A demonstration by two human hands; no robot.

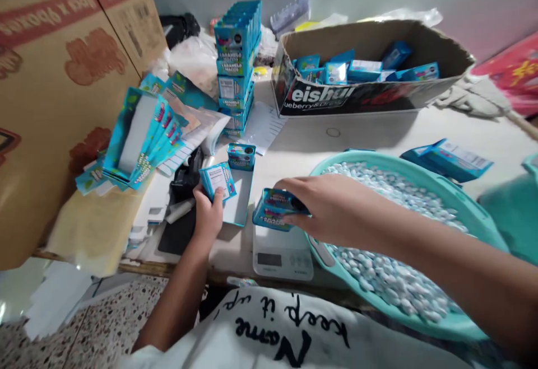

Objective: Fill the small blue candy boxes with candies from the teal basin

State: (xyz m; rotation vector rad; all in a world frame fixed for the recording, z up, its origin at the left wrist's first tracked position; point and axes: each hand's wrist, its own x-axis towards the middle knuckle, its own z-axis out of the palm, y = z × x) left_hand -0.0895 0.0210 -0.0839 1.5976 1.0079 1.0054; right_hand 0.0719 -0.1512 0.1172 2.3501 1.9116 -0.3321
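My left hand (pixel 207 211) is closed on a small blue candy box (pixel 217 181), thumb across its printed face. That box is tilted over a blue-edged display tray (pixel 241 198) with a white inside. Another small candy box (pixel 241 157) stands at the tray's far end. My right hand (pixel 316 202) is closed on blue candy boxes (pixel 272 213), seemingly two together. They are above or on the white digital scale (pixel 282 254); contact is unclear. Beside my right forearm, a turquoise basin (pixel 490 246) holds many small wrapped candies (pixel 389 274).
Filled trays form a tall stack (pixel 235 80) behind. A black cardboard carton (pixel 361 97) at the back holds blue boxes. Nested empty trays (pixel 138 136) lean beside large brown cartons (pixel 63 78) at left. An unfilled-looking blue box (pixel 451 159) lies beyond the basin.
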